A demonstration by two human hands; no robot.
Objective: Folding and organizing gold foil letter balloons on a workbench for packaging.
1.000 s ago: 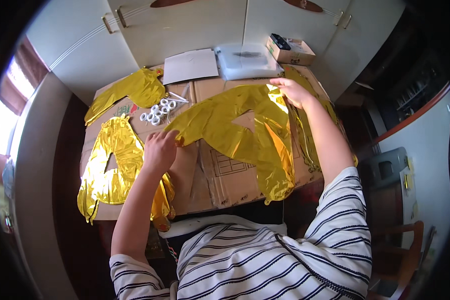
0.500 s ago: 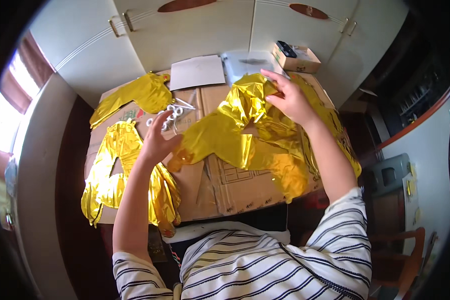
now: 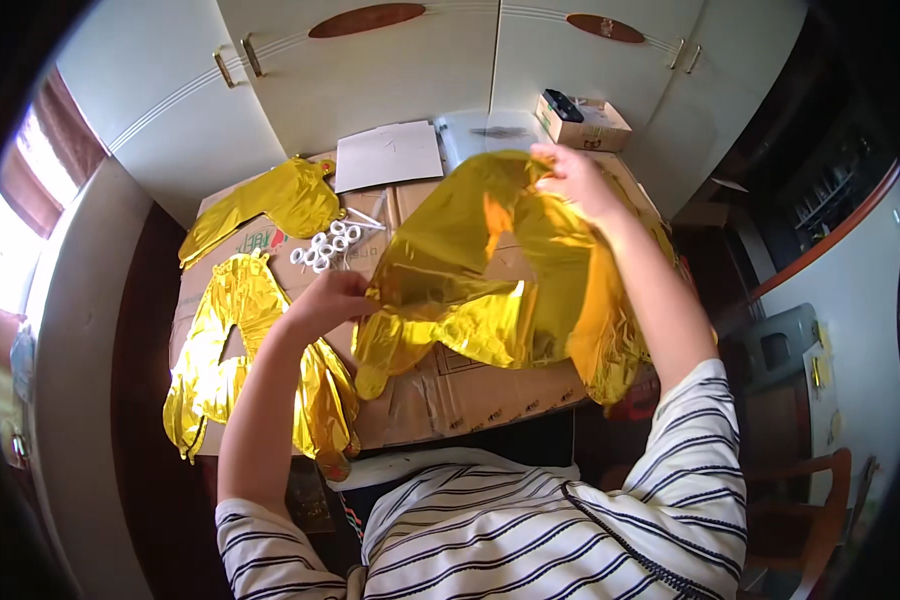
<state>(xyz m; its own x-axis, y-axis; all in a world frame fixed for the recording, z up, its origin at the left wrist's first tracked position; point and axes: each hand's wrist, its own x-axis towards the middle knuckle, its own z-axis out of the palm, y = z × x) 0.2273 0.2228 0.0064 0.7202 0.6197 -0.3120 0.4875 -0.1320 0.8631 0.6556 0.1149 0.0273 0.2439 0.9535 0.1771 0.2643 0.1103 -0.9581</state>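
Left hand [image 3: 328,302] and right hand [image 3: 578,185] pinch a gold balloon [image 3: 430,245], limp and only partly spread; other balloons [image 3: 290,195] already lie out on the cardboard [image 3: 475,395].

Passable: front cardboard strip [image 3: 440,405] | Blocked: centre, raised gold foil [image 3: 440,235]; left, second foil [image 3: 255,300]; beyond, white rings [image 3: 322,243]

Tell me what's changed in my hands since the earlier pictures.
Half a second ago, your left hand looked open beside the gold foil piece, which was bunched near your right hand. Now the left grips its left edge, and the foil is spread between both hands. The white rolls, pale sheet and open box stayed put.
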